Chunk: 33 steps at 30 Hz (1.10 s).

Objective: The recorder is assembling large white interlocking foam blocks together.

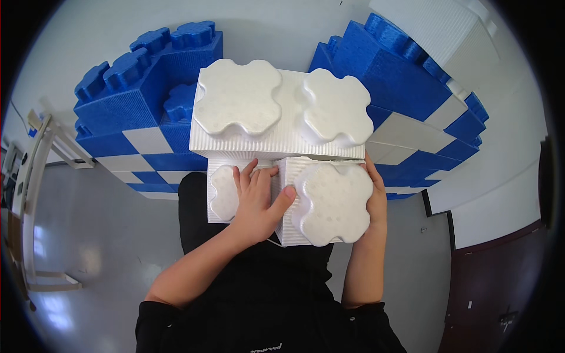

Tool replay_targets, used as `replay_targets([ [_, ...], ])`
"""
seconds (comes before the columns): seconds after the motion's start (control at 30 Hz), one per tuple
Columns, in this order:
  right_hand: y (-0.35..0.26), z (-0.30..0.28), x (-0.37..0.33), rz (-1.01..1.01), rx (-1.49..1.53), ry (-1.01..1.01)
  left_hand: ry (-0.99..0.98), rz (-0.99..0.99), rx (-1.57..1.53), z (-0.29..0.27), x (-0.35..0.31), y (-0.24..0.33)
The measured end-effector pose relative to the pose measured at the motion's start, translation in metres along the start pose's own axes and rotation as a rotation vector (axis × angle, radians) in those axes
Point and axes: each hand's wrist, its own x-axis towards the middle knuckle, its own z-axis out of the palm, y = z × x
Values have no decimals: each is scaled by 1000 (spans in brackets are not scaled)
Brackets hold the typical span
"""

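Observation:
A small white foam building block (335, 203) with one large lobed stud sits between my hands, at the near right of other white blocks. My left hand (256, 197) presses its left side, thumb on the upper edge and fingers spread over a lower white block (223, 194). Around its right side my right hand (376, 194) is curled, fingers partly hidden behind it. Directly beyond lies a longer white block (288, 129) with two studs, its ribbed side facing me. A narrow gap shows between the small block and the long one.
Curved walls of stacked blue and white blocks rise at the left (141, 123) and right (400, 94). More white blocks (447, 35) top the right wall. A white table frame (29, 194) stands far left, a dark red door (500, 288) at the lower right.

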Motion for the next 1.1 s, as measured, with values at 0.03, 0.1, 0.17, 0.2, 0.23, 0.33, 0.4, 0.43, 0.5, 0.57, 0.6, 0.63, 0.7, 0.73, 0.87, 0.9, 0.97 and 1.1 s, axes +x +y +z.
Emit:
replay_targets([
  [0.03, 0, 0, 0, 4, -33, 5, 11, 4, -3, 1, -1, -1],
  [0.1, 0, 1, 0, 3, -65, 10, 24, 13, -6, 2, -1, -2],
  [0.17, 4, -1, 2, -16, -84, 22, 15, -1, 4, 1, -1, -1],
  [0.2, 7, -7, 5, -27, -85, 26, 14, 10, 0, 2, 0, -1],
  [0.23, 14, -15, 10, -38, -107, 18, -15, -15, 23, 2, -2, -2],
  [0.33, 20, -22, 10, -44, -18, -43, -1, -30, 17, 1, -5, 2],
  [0.4, 25, -30, 1, -36, 93, -97, 35, -20, -56, -5, -9, 10],
  [0.43, 28, -38, -6, -1, 150, -136, 41, -21, -54, -4, -14, 14],
  [0.5, 40, -50, -18, 42, 206, -173, 84, 12, -563, 4, -27, 19],
  [0.57, 53, -58, -25, 76, 196, -113, -41, -37, -612, 7, -30, 15],
  [0.6, 54, -56, -27, 84, 196, -111, -87, -102, -605, 11, -29, 12],
  [0.63, 53, -54, -29, 82, 221, -138, -133, -167, -597, 14, -29, 10],
  [0.7, 54, -54, -31, 80, 246, -165, -138, -142, -618, 19, -29, 11],
  [0.73, 54, -55, -30, 72, 263, -170, -143, -111, -638, 21, -29, 12],
  [0.87, 54, -57, -30, 55, 264, -193, -121, -63, -659, 25, -28, 9],
  [0.9, 54, -57, -32, 60, 263, -196, -123, -53, -656, 24, -30, 9],
  [0.97, 53, -56, -36, 63, 167, -103, -119, -46, -652, 23, -32, 9],
  [1.1, 55, -65, -37, 36, 231, -143, -106, -54, -679, 28, -34, 19],
])
